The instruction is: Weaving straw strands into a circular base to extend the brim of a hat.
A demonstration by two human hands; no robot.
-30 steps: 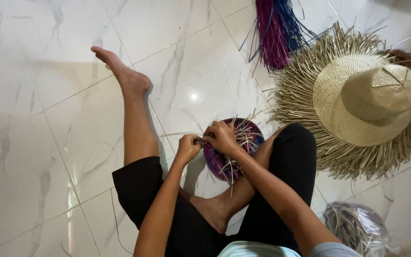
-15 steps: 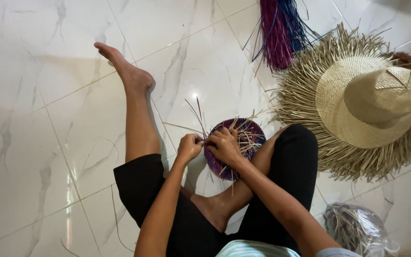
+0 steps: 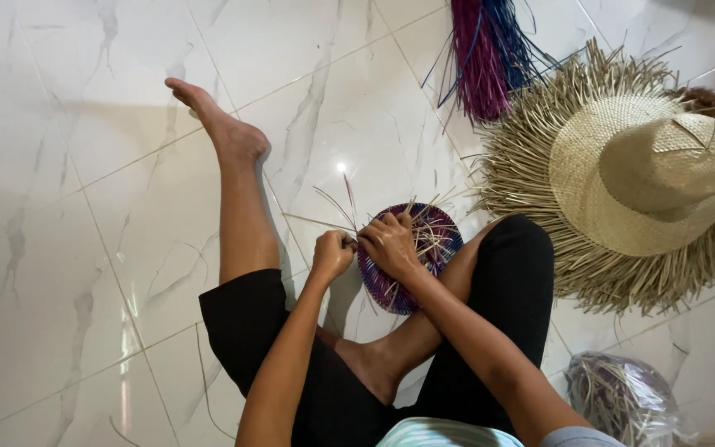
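Pinched tight, the left hand [image 3: 332, 255] keeps its grip on the end of a thin pale straw strand [image 3: 318, 222], which runs out from the fingers toward ten o'clock across the white marble-patterned floor tiles [image 3: 84, 248]. The right hand [image 3: 388, 243] is pressed together on the near rim of a small round woven disc of purple and blue straw [image 3: 424, 248], fingers curled over the edge and thumb on top; loose natural-coloured strands stick up from the weave around that hand.

The disc lies at three o'clock from the left hand, just beside it, with the right hand between the two and touching the weave. So the right hand is the nearer one to the disc, while the left only reaches it through the strand. The strand's long axis runs roughly ten o'clock to four o'clock, pointing into the rim where the right hand grips.

The disc rests against the person's bent right leg. At one o'clock from the hands lies a wide natural straw hat with a ragged fringed brim [image 3: 639, 165]; at twelve o'clock, a bundle of magenta and blue dyed straw [image 3: 490, 58]; at five o'clock, a clear plastic bag of pale straw [image 3: 622, 397].
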